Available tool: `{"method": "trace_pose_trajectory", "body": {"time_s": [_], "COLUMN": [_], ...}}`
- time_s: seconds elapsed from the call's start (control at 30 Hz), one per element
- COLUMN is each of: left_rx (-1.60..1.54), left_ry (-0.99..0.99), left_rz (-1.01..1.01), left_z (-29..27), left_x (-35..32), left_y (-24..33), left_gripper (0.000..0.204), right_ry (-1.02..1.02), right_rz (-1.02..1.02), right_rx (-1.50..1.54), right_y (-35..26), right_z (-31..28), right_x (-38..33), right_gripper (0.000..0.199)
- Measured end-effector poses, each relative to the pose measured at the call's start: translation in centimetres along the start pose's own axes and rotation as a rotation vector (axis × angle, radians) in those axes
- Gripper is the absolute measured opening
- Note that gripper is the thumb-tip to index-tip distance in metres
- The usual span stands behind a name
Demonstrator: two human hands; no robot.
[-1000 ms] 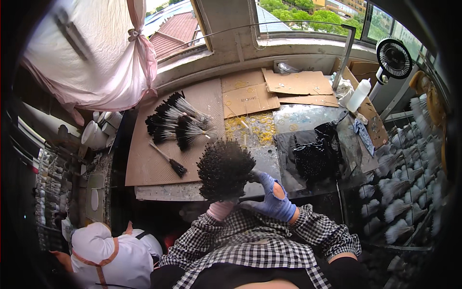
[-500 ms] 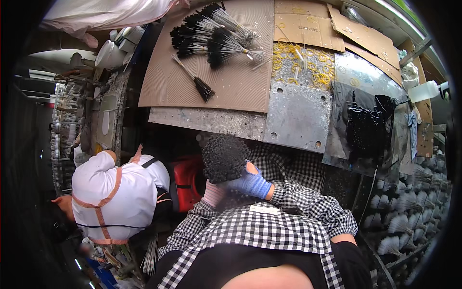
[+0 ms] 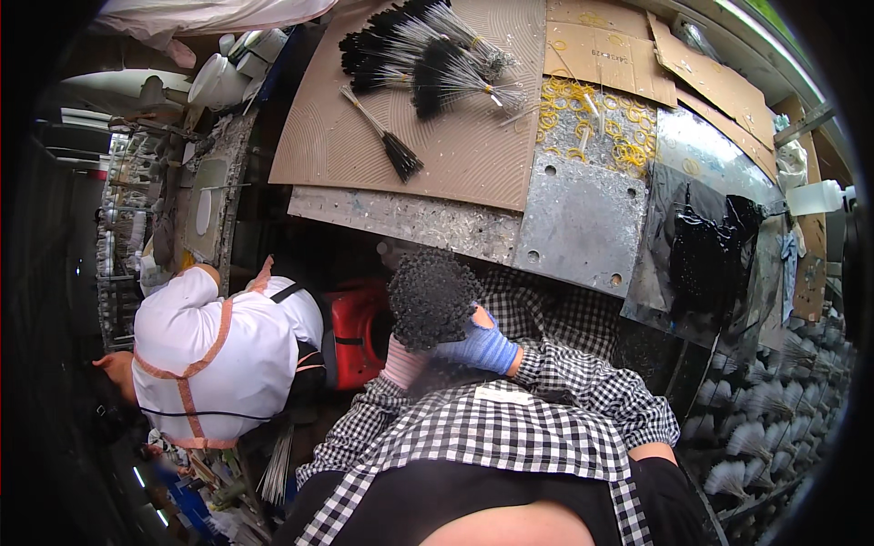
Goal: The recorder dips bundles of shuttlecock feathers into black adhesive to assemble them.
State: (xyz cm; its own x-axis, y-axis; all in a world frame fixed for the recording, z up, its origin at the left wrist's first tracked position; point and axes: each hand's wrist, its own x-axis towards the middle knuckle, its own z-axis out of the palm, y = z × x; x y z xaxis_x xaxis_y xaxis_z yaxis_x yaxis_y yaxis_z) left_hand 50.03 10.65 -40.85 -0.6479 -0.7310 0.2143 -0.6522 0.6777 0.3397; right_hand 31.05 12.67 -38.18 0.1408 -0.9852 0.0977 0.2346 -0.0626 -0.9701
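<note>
"What's different from a second ago?"
"The black bristle bundle point(image 3: 432, 296) is nearer the checked apron point(image 3: 496, 420), off the front edge of the desk point(image 3: 583, 223). The right grip point(image 3: 482, 349) had fingers spread at its side; now it's closed about the lower end."
"And the left grip point(image 3: 401, 364)?"
"Under the bundle, apparently clasping it, though bristles hide the fingers."
"So the bundle is where?"
"Just above the left grip, tips facing up. Beyond both grips, the slim brush point(image 3: 386, 136) and fanned bundles point(image 3: 455, 77) lie unmoved."
"Meaning?"
"I'd judge the work is now between the two hands, not at the desk."
</note>
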Motion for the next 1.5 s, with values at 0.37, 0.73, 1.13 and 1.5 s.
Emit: {"method": "trace_pose_trajectory", "body": {"time_s": [0.37, 0.73, 1.13, 1.5], "left_rx": [-0.923, -1.218, -1.569, -0.711], "left_ry": [-0.199, -0.302, -0.56, -0.139], "left_rz": [-0.488, -0.235, 0.085, -0.066], "left_z": [-5.8, -11.9, -15.1, -17.8], "left_x": [6.8, 16.6, 22.7, 23.2], "left_y": [6.5, 16.2, 15.8, 19.1], "left_gripper": [0.023, 0.084, 0.078, 0.053], "right_ry": [0.321, 1.275, 1.424, 1.231], "right_rz": [-0.253, 0.606, 0.584, 0.579], "right_rx": [-0.628, -0.951, -1.266, -1.265], "right_y": [-11.1, -7.9, -5.0, -4.5], "right_z": [-8.9, -18.0, -17.9, -15.1], "right_x": [-9.1, -33.2, -36.5, -33.2], "right_gripper": [0.043, 0.031, 0.02, 0.017]}}
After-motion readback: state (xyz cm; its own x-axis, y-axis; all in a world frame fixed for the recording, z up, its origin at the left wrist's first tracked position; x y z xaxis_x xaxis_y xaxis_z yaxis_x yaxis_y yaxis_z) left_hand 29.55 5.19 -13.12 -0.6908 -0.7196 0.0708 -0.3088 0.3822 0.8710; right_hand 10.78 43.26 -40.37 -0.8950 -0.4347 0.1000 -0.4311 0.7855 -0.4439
